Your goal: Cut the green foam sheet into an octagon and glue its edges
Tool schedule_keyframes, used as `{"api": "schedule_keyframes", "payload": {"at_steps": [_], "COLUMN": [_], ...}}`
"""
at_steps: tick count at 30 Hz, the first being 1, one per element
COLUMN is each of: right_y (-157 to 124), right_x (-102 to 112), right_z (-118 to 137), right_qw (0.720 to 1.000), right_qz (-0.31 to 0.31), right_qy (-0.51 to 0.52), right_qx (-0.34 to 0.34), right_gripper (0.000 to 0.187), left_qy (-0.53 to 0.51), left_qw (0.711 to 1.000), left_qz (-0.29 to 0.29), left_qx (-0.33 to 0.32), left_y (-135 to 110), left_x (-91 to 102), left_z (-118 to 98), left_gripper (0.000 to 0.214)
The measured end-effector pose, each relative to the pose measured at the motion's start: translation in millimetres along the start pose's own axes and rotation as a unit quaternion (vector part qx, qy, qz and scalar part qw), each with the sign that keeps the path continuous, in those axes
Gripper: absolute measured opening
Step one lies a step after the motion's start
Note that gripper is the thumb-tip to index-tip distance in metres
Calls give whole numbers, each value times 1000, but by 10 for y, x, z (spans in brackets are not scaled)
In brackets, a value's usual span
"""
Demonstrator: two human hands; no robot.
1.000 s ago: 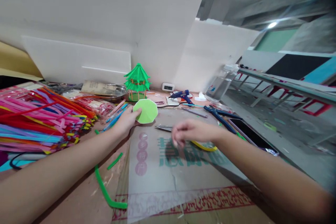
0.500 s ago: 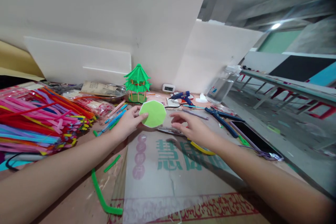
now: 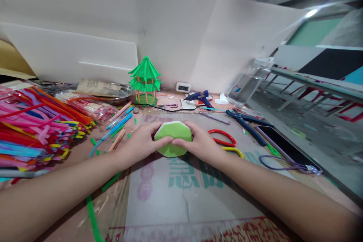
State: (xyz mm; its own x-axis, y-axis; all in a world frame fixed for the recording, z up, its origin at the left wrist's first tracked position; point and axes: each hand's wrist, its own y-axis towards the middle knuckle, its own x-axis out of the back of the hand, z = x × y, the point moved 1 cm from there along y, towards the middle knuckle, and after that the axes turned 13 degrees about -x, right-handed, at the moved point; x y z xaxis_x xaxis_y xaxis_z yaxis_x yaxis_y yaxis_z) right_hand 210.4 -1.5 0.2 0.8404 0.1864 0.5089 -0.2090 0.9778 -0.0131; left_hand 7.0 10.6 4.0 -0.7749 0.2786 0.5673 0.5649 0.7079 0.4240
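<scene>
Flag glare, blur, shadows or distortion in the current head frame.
Head view: glare at the bright white lamp, upper right; head view: far grey table soft, clear plastic bottle leaning and stretched, likely lens distortion; head view: diffuse shadow on the whitish teal-lettered sheet below left hand and right hand; head view: light-green octagonal piece in reasonable focus.

Green octagon [image 3: 173, 130] between both hands [image 3: 172, 141]

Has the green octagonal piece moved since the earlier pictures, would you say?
Yes, the green octagonal piece has moved right and lower in view, relative to the digital clock.
</scene>
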Motion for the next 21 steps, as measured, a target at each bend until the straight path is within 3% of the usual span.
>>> {"api": "schedule_keyframes", "payload": {"at_steps": [5,8,12,16,21], "right_y": [-18,23,98,105,49], "right_x": [28,69,104,142,184], "right_z": [21,3,-51,-84,-79], "right_qw": [1000,998,986,980,985], "right_qz": [8,-30,-78,-138,-108], "right_qy": [-7,56,145,129,123], "right_qx": [30,28,2,66,45], "right_gripper": [30,35,16,19,16], "left_qy": [-4,35,31,20,41], "left_qw": [1000,999,997,996,996], "left_qz": [18,-4,-43,-51,-72], "left_qx": [10,19,50,74,41], "left_y": [-10,-13,-28,-37,-18], "left_x": [12,50,60,51,69], "left_z": [-4,15,82,145,184], "left_gripper": [40,48,48,48,47]}}
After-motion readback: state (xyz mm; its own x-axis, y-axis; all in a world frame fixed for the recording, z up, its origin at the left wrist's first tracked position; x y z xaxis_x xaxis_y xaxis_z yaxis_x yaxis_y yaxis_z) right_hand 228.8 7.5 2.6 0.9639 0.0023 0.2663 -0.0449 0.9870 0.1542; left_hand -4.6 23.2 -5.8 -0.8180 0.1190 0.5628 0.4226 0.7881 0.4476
